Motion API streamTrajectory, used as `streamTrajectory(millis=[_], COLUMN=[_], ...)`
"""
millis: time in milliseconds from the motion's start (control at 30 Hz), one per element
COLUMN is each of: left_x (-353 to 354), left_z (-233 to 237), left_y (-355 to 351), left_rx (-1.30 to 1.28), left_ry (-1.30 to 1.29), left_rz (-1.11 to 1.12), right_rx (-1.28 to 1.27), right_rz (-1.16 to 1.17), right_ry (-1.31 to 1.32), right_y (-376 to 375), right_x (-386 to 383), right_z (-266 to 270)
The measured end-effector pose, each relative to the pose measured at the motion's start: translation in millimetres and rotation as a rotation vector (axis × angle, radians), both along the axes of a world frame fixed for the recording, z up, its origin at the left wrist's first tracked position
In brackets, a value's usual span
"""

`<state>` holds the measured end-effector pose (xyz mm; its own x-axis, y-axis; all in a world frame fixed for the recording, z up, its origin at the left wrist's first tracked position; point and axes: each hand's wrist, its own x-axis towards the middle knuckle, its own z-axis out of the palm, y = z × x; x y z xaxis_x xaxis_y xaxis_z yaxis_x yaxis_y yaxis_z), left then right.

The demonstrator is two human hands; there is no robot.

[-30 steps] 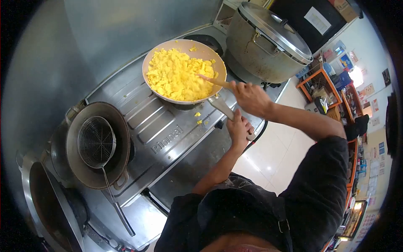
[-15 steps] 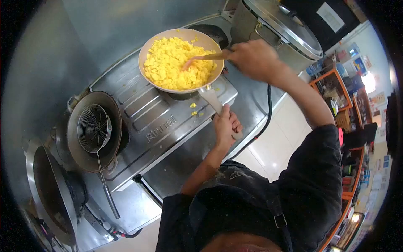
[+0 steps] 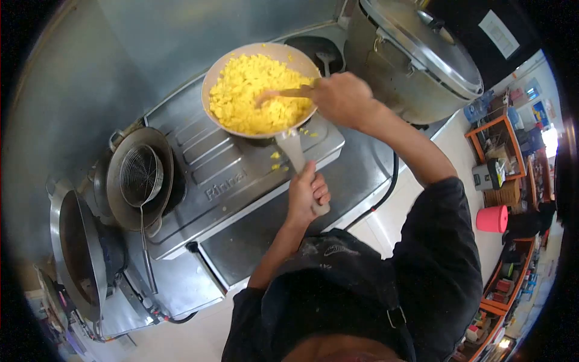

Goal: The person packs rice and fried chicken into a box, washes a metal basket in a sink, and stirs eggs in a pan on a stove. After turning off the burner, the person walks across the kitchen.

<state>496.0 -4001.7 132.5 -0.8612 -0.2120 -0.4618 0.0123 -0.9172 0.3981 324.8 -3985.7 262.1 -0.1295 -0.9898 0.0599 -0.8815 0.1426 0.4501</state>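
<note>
Yellow scrambled eggs (image 3: 250,81) fill much of a frying pan (image 3: 274,52) with a pale inside, set on the stove (image 3: 226,175). My left hand (image 3: 306,194) is wrapped round the pan's light handle, which points towards me. Above the pan's right side, my right hand (image 3: 342,99) grips a spatula (image 3: 294,93). Its pinkish head is down in the eggs, partly buried and blurred. A few bits of egg (image 3: 275,158) lie on the stove top below the pan.
To the left, a wire skimmer (image 3: 140,175) rests in a wok (image 3: 160,145), with another large wok (image 3: 78,253) nearer. A big lidded pot (image 3: 398,66) stands right of the pan. Behind the pan is a dark pan (image 3: 313,48) holding a utensil. A pink bucket (image 3: 491,218) sits far right.
My right hand has moved the spatula slightly left through the eggs, and the eggs have shifted. My left hand stays on the handle, which has swung slightly left. The view has shifted a little.
</note>
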Motion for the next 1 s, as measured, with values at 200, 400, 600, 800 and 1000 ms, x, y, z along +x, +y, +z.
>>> streamTrajectory(millis=[200,400,600,800,1000], left_x=[11,16,39,44,47], left_z=[0,12,19,21,15], left_y=[-4,-8,-39,-42,-45], left_rx=[0.002,-0.012,-0.046,-0.065,-0.073], left_ry=[0.019,-0.057,-0.134,-0.156,-0.095], left_rz=[-0.016,-0.042,-0.13,-0.114,-0.057], right_rx=[0.158,0.081,0.073,0.101,-0.073], right_rz=[-0.082,0.088,0.269,0.68,0.469], right_ry=[-0.074,-0.178,0.182,0.234,0.135], right_y=[11,23,-51,-176,-43], right_x=[8,14,-1,-5,-61], right_z=[1,38,122,82,-3])
